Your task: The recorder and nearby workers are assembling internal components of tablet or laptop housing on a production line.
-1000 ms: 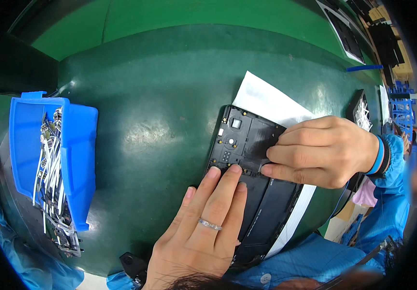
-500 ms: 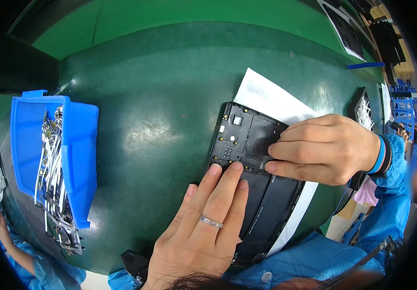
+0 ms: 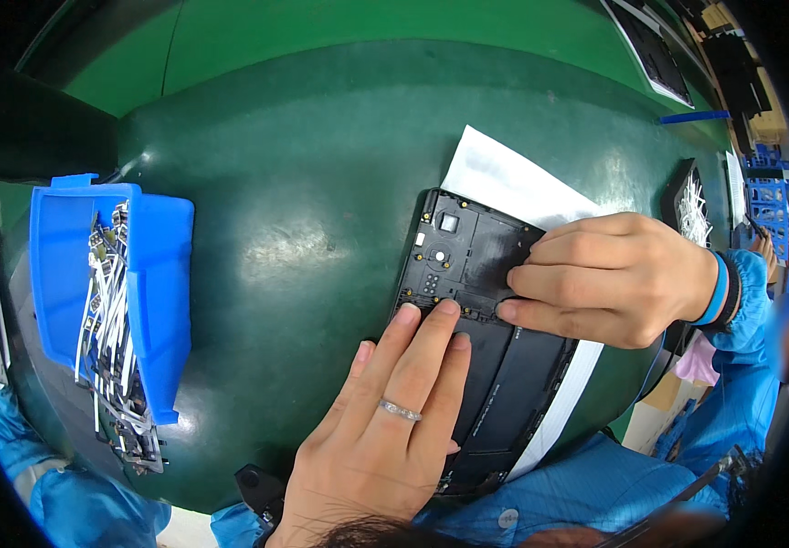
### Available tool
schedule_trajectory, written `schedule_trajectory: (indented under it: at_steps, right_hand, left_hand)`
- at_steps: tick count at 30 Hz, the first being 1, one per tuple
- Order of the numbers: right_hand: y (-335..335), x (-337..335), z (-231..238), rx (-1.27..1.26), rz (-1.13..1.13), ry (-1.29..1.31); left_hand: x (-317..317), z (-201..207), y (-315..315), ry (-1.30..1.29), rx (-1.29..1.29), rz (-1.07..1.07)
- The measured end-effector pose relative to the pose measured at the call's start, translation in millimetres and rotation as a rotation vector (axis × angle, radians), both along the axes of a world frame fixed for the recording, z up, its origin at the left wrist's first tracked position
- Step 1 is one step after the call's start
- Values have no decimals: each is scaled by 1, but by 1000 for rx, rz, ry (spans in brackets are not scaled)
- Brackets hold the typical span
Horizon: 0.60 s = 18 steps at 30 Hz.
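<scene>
A black rectangular device housing (image 3: 478,239), with small brass-coloured inserts, a square opening and a white dot, lies tilted on a white sheet (image 3: 513,187). My left hand (image 3: 385,411), with a ring on one finger, rests its outstretched fingertips on the middle of the housing. Close beside them, my right hand (image 3: 604,279) has its thumb and fingers bunched together against the housing. Anything pinched between them is hidden. A blue band and a black band circle the right wrist.
At left a blue bin (image 3: 161,292) holds many white cables (image 3: 113,320) with small connectors. A black tray (image 3: 689,205) of white strips stands at far right, near a blue strip (image 3: 694,117). Other people in blue sleeves (image 3: 88,498) are at both sides. The table (image 3: 294,247) is green.
The right fingertips have shifted very slightly on the housing; the left hand stays in place. The blue bin appears a little further right. At far left, another person's arm has moved.
</scene>
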State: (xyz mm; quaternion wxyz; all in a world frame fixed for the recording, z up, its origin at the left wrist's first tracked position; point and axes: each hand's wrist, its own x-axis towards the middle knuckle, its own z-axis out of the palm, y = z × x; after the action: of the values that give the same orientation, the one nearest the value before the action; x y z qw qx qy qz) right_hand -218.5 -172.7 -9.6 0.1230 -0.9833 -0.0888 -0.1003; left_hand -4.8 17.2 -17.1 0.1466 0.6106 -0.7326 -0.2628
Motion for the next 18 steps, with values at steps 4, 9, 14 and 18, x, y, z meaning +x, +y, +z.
schedule_trajectory:
  at_steps: [4,9,14,18]
  right_hand:
    - [1,0,-1,-4,6,-6]
    - [2,-4,0,36,7,-14]
    - [-2,-8,-1,45,29,-10]
    - [-5,-11,1,140,-26,30]
  left_hand:
    - [3,6,0,61,40,2]
    - [2,18,-3,129,89,2]
    - [3,23,-2,206,61,-2]
    - [0,35,-6,214,93,25]
